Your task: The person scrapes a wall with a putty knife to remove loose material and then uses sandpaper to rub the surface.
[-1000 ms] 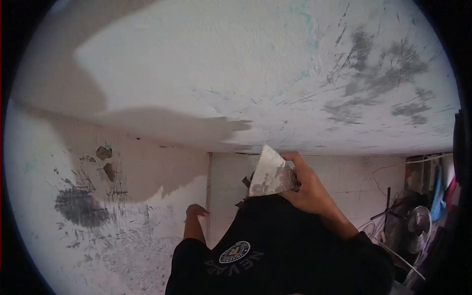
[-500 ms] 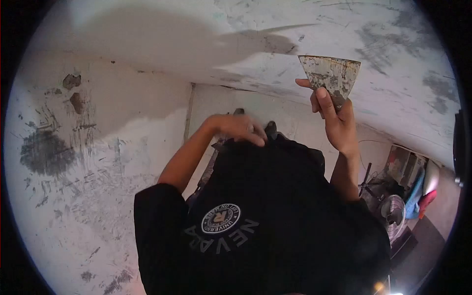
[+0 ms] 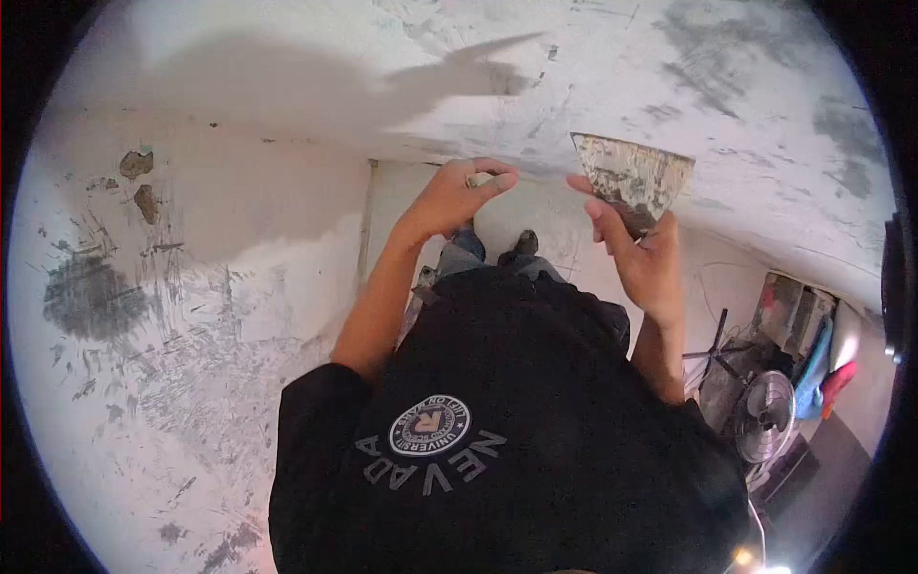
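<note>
My right hand [image 3: 650,263] grips a putty knife [image 3: 636,182], its wide, stained metal blade pointing up and away from me. The handle is mostly hidden in my palm, and one finger lies behind the blade. To the left, my left hand [image 3: 464,196] is raised with thumb and forefinger brought together in a pinch. Whether anything small is between them I cannot make out. A gap separates this hand from the putty knife.
A white wall [image 3: 172,383] with dark smears and chipped spots fills the left; another smeared wall [image 3: 727,86] runs across the top. At lower right stand a fan [image 3: 765,407] and colored cloths [image 3: 813,373]. My shoe [image 3: 522,243] shows below.
My left hand has risen from near my waist, toward the upper wall, and its fingers have come together. The putty knife has dropped slightly and its blade has tilted.
</note>
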### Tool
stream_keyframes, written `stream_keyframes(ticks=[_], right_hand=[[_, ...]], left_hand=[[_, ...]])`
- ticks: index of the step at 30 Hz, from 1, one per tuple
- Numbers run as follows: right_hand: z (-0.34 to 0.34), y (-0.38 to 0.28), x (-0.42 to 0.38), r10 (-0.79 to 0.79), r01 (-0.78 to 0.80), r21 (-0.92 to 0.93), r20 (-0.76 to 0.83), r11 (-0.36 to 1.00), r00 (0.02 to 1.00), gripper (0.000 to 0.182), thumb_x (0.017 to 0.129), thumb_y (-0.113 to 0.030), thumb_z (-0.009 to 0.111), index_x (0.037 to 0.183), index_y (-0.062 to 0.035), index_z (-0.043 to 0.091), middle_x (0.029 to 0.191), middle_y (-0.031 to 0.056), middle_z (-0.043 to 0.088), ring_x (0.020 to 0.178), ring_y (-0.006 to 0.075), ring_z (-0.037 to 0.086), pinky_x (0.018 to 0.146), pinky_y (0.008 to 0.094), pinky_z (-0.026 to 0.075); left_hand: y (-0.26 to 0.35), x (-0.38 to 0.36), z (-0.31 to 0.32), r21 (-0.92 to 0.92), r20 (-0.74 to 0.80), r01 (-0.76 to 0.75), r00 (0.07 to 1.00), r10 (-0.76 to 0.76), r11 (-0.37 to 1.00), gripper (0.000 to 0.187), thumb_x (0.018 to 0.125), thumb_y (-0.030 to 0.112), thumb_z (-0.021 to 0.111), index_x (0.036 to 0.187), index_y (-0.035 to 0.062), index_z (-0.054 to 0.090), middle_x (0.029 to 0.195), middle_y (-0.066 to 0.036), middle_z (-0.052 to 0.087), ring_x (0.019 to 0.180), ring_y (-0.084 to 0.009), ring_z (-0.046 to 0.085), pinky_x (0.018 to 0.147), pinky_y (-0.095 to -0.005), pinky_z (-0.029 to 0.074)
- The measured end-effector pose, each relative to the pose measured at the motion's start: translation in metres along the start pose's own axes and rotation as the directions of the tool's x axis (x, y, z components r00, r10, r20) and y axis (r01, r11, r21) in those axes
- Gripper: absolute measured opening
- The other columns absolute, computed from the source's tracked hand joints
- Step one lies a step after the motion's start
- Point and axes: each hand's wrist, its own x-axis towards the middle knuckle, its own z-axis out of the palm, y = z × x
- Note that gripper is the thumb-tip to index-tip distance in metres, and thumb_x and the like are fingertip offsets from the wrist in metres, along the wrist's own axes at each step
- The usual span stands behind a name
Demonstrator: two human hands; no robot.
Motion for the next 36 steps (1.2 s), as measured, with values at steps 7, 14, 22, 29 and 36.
stream_keyframes(ticks=[7,14,22,29,36], right_hand=[[0.022,-0.028,0.025,-0.081,0.050,0.250,0.113,0.967,0.990,0.024,0.095,-0.023,0.064,0.107,-0.0022,0.067,0.082,0.0012,0.070,0.057,0.0022,0.041,0.050,0.0203,0.034],[0.049,-0.062,0.053,-0.087,0.087,0.005,-0.001,0.996,0.996,0.015,0.093,-0.013,0.064,0.094,0.0022,0.063,0.059,0.0044,0.056,0.056,0.0065,0.048,0.051,0.0263,0.040],[0.050,-0.073,0.060,-0.407,0.334,-0.305,-0.216,0.892,0.888,0.020,0.092,0.002,0.056,0.111,0.0042,0.049,0.076,0.0198,0.064,0.068,0.0386,0.062,0.060,0.0386,0.047],[0.025,-0.070,0.067,-0.487,0.329,-0.641,-0.080,0.694,0.870,0.018,0.098,-0.008,0.053,0.111,0.0029,0.049,0.082,0.0155,0.066,0.075,0.0203,0.064,0.066,0.0320,0.048],[0.008,-0.058,0.078,-0.576,0.429,-0.661,-0.005,0.616,0.818,0.025,0.089,-0.002,0.061,0.112,0.0034,0.054,0.071,0.0141,0.063,0.058,0.0329,0.054,0.058,0.0389,0.042]], left_hand=[[0.076,-0.031,-0.013,-0.600,-0.226,-0.358,0.934,0.278,0.715,0.088,0.082,0.076,0.052,0.123,-0.0013,0.059,0.086,-0.007,0.065,0.059,0.0000,0.050,0.042,-0.0152,0.030],[0.117,-0.022,-0.039,-0.655,-0.419,-0.404,0.897,0.138,0.639,0.018,0.090,0.018,0.069,0.096,0.0010,0.071,0.064,0.005,0.057,0.050,0.0012,0.040,0.043,-0.0182,0.028],[0.124,0.014,-0.049,-0.583,-0.457,-0.606,0.795,0.398,0.541,0.023,0.087,0.018,0.074,0.096,-0.0032,0.071,0.076,-0.001,0.064,0.070,-0.0059,0.053,0.059,-0.0223,0.042],[0.130,0.012,-0.021,-0.641,-0.512,-0.499,0.844,0.160,0.583,0.024,0.085,0.018,0.076,0.094,-0.0031,0.070,0.075,-0.001,0.064,0.070,-0.0059,0.054,0.061,-0.0221,0.043],[0.135,0.026,0.016,-0.753,-0.575,-0.519,0.818,-0.021,0.406,0.025,0.088,0.020,0.074,0.099,-0.0011,0.067,0.065,0.003,0.058,0.053,0.0001,0.044,0.046,-0.0177,0.033]])
